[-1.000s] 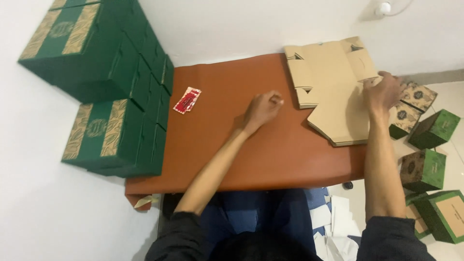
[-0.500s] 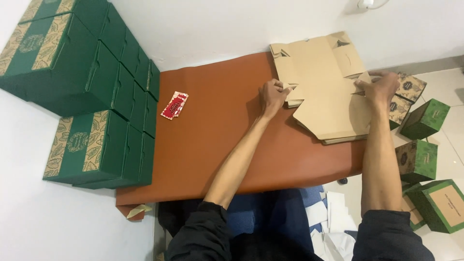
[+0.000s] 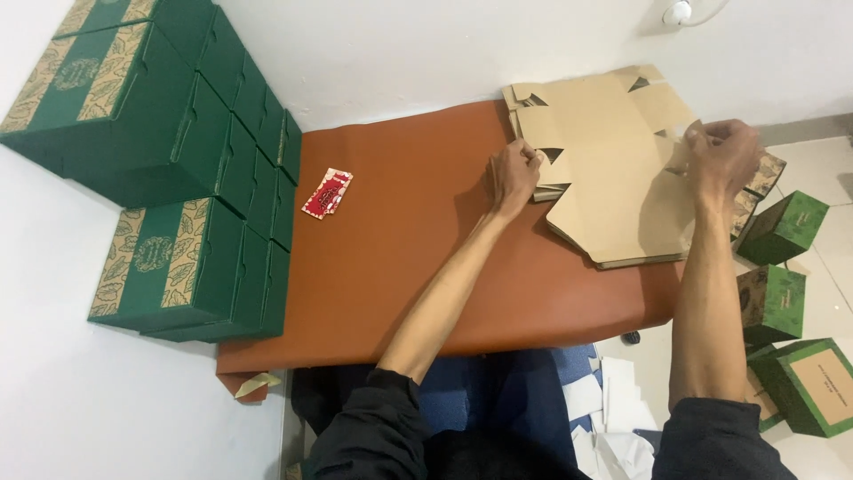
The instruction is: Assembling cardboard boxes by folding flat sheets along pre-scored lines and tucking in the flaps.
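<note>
- Since the earlier frames, the left hand (image 3: 515, 178) has left the bare middle of the table (image 3: 418, 267) and now sits at the left edge of the flat cardboard blanks (image 3: 604, 169); the right hand (image 3: 721, 158) remains at their right edge, hardly shifted.
- The left hand's grip is closed on the left edge of the top blank, fingers curled over a side flap and thumb tucked beneath as far as the view shows.
- The right hand's grip pinches a small flap on the right edge of the same blank, fingertips drawn together on it.
- The cardboard blanks lie in a stack on the far right end of the table, partly hanging over its right edge, unfolded, brown side up.
- A small red packet (image 3: 327, 193) lies on the table well to the left of the blanks, near the green boxes.
- Stacked green boxes (image 3: 178, 178) with leaf-patterned tan bands stand left of the blanks, along the table's left side; all are closed, so their contents cannot be told.
- More green boxes (image 3: 782, 302) sit on the floor to the right of the blanks, closed as well.
- White paper scraps (image 3: 613, 409) lie on the floor below the blanks, beside the person's knees.
</note>
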